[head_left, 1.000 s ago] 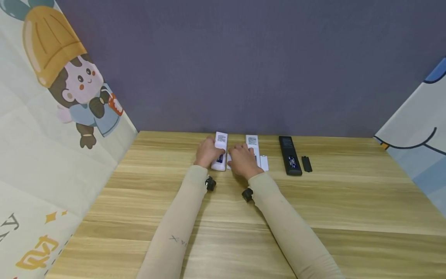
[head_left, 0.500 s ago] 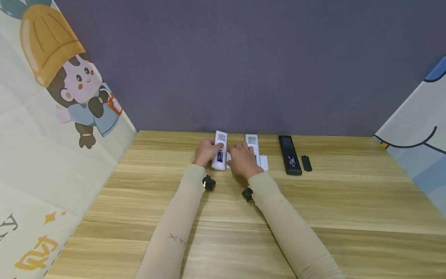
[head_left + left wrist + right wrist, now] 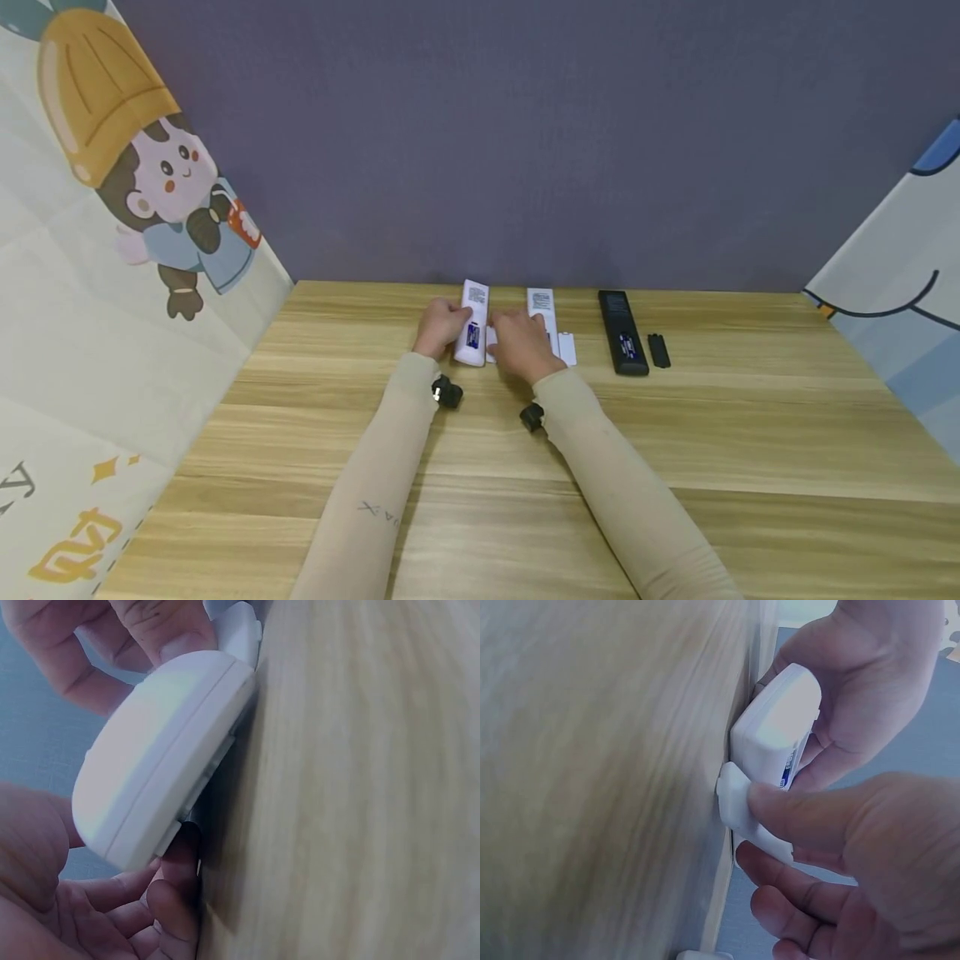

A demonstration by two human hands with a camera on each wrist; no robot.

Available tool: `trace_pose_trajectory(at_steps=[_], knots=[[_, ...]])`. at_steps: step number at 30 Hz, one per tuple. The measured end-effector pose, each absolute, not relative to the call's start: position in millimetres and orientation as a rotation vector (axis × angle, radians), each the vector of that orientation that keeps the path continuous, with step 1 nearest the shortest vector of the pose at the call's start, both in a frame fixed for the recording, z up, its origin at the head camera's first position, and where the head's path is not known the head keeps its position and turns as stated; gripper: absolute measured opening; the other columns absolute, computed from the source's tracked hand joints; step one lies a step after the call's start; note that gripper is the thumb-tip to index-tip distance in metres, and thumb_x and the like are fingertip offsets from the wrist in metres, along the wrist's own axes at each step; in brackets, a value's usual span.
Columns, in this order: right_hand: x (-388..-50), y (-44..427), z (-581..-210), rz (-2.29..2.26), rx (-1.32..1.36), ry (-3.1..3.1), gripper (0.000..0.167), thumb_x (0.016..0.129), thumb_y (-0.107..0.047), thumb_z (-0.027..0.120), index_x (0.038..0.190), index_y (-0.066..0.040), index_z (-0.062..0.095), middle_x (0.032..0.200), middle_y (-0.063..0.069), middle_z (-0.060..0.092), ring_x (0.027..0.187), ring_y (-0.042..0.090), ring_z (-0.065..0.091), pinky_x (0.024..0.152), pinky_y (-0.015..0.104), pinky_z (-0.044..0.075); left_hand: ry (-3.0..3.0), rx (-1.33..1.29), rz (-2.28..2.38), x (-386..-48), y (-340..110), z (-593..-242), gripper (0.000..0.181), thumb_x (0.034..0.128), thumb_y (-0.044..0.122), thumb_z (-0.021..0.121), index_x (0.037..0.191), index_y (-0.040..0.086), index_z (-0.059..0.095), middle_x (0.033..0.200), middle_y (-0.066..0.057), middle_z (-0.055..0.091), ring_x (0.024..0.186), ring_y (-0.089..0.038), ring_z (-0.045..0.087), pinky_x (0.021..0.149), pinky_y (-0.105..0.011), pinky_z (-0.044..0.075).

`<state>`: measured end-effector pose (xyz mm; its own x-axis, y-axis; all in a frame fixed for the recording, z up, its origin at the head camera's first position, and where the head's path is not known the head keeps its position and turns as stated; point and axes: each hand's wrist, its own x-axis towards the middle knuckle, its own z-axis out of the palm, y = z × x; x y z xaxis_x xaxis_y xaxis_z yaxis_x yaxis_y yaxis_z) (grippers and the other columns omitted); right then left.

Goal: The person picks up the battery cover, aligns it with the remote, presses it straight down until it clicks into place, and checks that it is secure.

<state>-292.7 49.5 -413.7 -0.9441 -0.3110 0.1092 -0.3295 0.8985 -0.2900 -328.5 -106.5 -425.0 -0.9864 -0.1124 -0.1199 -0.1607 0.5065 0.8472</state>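
Note:
A white remote control (image 3: 476, 298) lies back side up at the far middle of the table, its battery bay uncovered and blue batteries (image 3: 472, 336) showing. My left hand (image 3: 439, 328) grips its left side, thumb on the upper face. Just right of it, my right hand (image 3: 522, 343) pinches a small white battery cover (image 3: 737, 801) between thumb and fingers. In the right wrist view this cover is beside the lower end of the remote. The left wrist view shows the remote's rounded end (image 3: 142, 757) tilted, with fingers on both sides.
To the right lie a second white remote (image 3: 542, 301), partly hidden by my right hand, and its white cover (image 3: 567, 349). Farther right are a black remote (image 3: 619, 321) with batteries and a black cover (image 3: 659, 351). A dark panel (image 3: 480, 142) rises behind the table.
My left thumb has slid up and left off the battery bay, leaving the blue batteries in full sight. The right hand stays almost in place with the cover.

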Motion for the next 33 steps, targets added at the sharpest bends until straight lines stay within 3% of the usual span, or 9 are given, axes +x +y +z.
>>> trace_pose_trajectory(at_steps=[8, 16, 21, 33], knots=[[-293.7, 49.8, -413.6, 0.493, 0.502, -2.992, 0.035, 0.094, -0.022, 0.073, 0.126, -0.011, 0.067, 0.120, 0.012, 0.075, 0.112, 0.034, 0.069, 0.100, 0.054, 0.045, 2.613, -0.308, 1.551, -329.8, -108.0, -424.4, 0.032, 0.0990, 0.025, 0.065, 0.117, -0.001, 0.069, 0.108, -0.017, 0.070, 0.079, -0.019, 0.057, 0.060, -0.025, 0.045], [-294.8, 50.4, -413.1, 0.552, 0.494, -2.990, 0.032, 0.095, -0.019, 0.072, 0.125, -0.011, 0.068, 0.120, 0.011, 0.075, 0.110, 0.034, 0.069, 0.099, 0.053, 0.046, 2.482, -0.338, 1.684, -331.6, -111.9, -421.3, 0.032, 0.0995, 0.020, 0.064, 0.122, -0.003, 0.067, 0.115, -0.019, 0.071, 0.085, -0.018, 0.062, 0.067, -0.022, 0.050], [-295.6, 50.7, -412.1, 0.611, 0.478, -2.997, 0.030, 0.097, -0.017, 0.068, 0.126, -0.012, 0.068, 0.122, 0.010, 0.075, 0.113, 0.033, 0.068, 0.102, 0.053, 0.045, 2.393, -0.343, 1.756, -333.0, -114.3, -421.3, 0.034, 0.1001, 0.018, 0.062, 0.126, -0.004, 0.065, 0.117, -0.020, 0.070, 0.080, -0.015, 0.061, 0.064, -0.021, 0.051], [-297.5, 56.7, -404.0, 0.707, 0.467, -2.948, 0.025, 0.097, -0.016, 0.065, 0.122, -0.012, 0.070, 0.095, 0.007, 0.075, 0.095, 0.029, 0.070, 0.096, 0.051, 0.050, 2.210, -0.330, 1.915, -332.8, -116.5, -417.6, 0.034, 0.1001, 0.014, 0.060, 0.127, -0.007, 0.062, 0.110, -0.017, 0.071, 0.074, -0.012, 0.065, 0.064, -0.021, 0.056]])
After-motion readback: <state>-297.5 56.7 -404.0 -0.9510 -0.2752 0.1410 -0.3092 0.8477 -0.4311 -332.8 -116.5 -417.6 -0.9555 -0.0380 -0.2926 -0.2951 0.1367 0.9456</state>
